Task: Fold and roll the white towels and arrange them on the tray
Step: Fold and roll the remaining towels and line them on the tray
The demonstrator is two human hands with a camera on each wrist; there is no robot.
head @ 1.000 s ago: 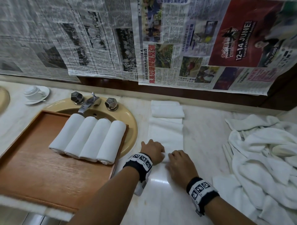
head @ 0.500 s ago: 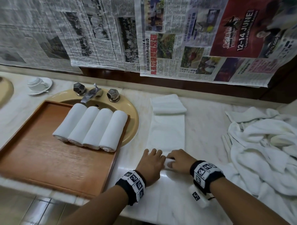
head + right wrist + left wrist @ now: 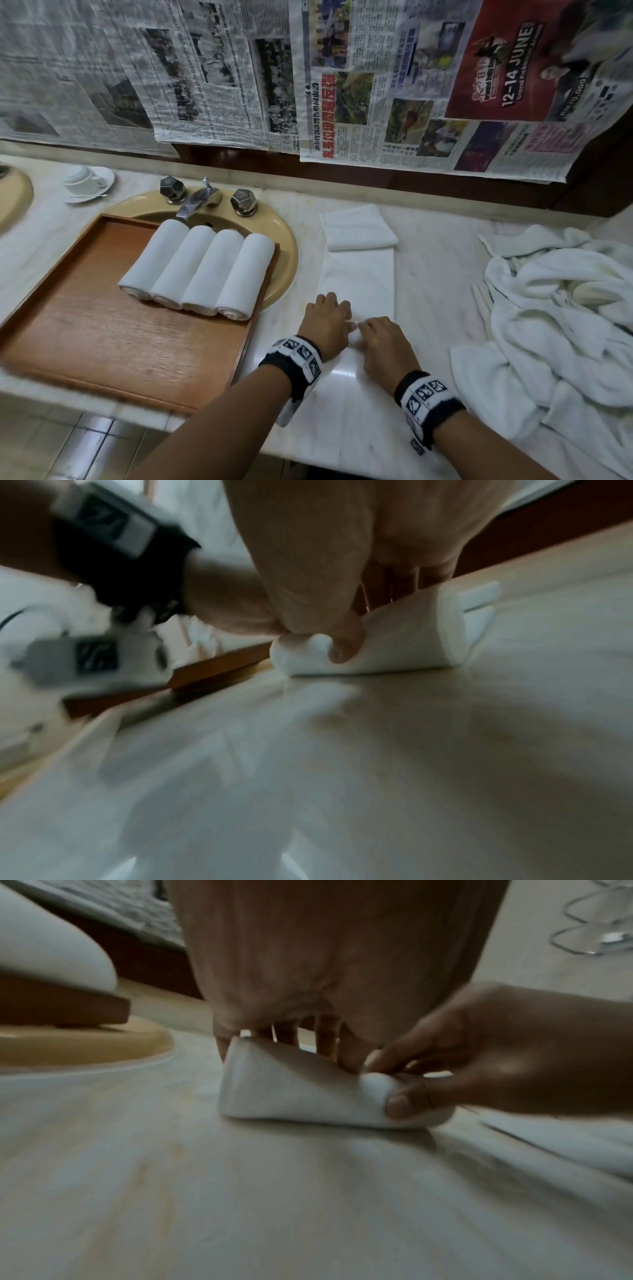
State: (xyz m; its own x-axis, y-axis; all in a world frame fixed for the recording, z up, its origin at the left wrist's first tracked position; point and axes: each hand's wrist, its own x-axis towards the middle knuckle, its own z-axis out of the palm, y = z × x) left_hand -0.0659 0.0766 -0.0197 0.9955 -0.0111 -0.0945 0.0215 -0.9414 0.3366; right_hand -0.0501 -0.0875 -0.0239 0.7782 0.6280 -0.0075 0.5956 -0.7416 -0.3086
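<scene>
A long folded white towel lies on the marble counter, its far end doubled over. My left hand and right hand sit side by side on its near end, which is curled into a small roll. The left fingers curl over the top of the roll. The right thumb and fingers pinch the roll at its end. Several finished rolled towels lie in a row on the wooden tray to the left.
The tray rests over a tan sink with a metal faucet. A cup and saucer stand at the back left. A heap of loose white towels fills the right of the counter. Newspaper covers the wall behind.
Both hands have stayed on the towel's near end and curled it into a small roll. The head view has shifted, and the rolled towels on the tray have not moved.
</scene>
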